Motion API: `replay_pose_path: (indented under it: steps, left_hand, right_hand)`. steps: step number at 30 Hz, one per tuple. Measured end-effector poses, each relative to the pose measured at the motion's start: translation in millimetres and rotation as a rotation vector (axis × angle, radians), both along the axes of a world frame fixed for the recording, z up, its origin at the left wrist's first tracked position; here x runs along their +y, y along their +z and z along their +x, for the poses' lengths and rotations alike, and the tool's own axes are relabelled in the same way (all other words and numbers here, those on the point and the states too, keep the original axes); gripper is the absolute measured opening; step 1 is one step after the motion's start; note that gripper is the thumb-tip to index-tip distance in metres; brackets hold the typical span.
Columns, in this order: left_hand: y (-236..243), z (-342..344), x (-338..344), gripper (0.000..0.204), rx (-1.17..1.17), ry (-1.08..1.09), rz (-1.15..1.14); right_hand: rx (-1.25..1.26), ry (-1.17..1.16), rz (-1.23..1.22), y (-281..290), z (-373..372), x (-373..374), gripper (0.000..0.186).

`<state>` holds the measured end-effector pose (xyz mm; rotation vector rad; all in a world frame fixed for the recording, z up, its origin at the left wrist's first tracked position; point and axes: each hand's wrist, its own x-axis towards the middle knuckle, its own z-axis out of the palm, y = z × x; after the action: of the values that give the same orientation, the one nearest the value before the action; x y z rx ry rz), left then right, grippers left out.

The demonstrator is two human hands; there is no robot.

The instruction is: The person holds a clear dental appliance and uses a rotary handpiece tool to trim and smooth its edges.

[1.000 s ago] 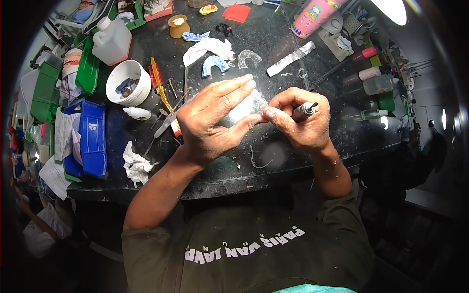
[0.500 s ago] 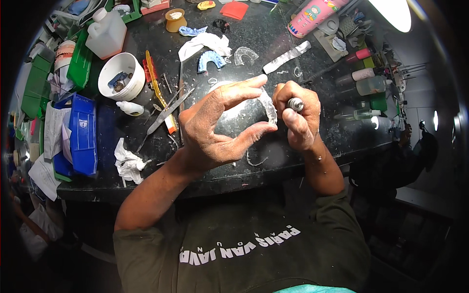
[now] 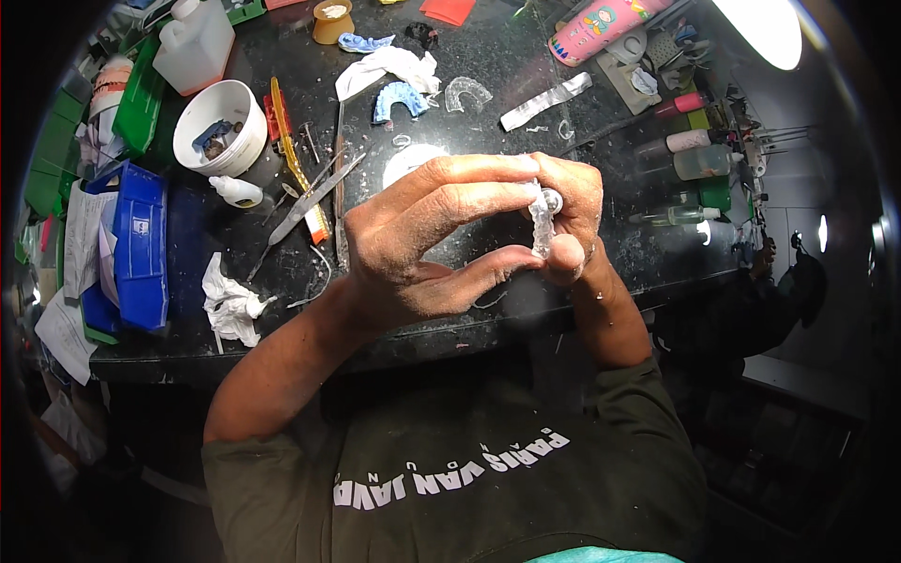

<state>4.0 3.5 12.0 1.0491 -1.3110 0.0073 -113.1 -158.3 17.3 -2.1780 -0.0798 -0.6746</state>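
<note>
Above the bench, my left hand (image 3: 413, 220) pinches a clear dental aligner (image 3: 542, 227) between its thumb and outstretched fingers, the aligner standing nearly edge-on. My right hand (image 3: 577, 202) is wrapped round a metal handpiece (image 3: 553, 201), whose rounded silver end shows right beside the aligner. The right thumb reaches to the aligner's lower end, close to the left thumb tip. The handpiece's working tip is hidden. Farther back on the bench lie a second clear aligner (image 3: 466, 94) and a blue dental arch model (image 3: 400, 101).
The dark bench (image 3: 375, 342) carries a white tub (image 3: 246, 145), a metal spatula (image 3: 305, 206), crumpled tissue (image 3: 230, 300) and a blue bin (image 3: 145, 249) on the left. A pink bottle (image 3: 601, 30), a lamp (image 3: 765, 28) and several small bottles stand at right.
My hands have come together: the right hand with the handpiece now meets the aligner, and the left has shifted slightly right with it. The whole view has shifted a little.
</note>
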Motion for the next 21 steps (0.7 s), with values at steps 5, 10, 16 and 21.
replay_pose_path:
  steps: [5,10,16,21]
  left_hand:
    - [0.5,1.4,0.7,0.048,0.0,-0.014,0.011]
    - [-0.5,1.3,-0.3,0.047,0.002,-0.018,-0.001]
    - [-1.8,1.4,-1.3,0.047,0.001,-0.024,-0.016]
    - [-2.2,0.7,-1.8,0.047,0.011,-0.025,-0.008]
  right_hand:
    - [0.004,0.002,0.037,-2.7,0.8,0.6,0.081]
    - [0.024,-0.003,0.011,-2.3,0.1,-0.5,0.081]
    - [0.003,0.016,-0.023,-5.1,0.1,-3.7,0.079]
    - [-0.008,0.013,-0.002,-2.4,0.6,-0.3,0.078]
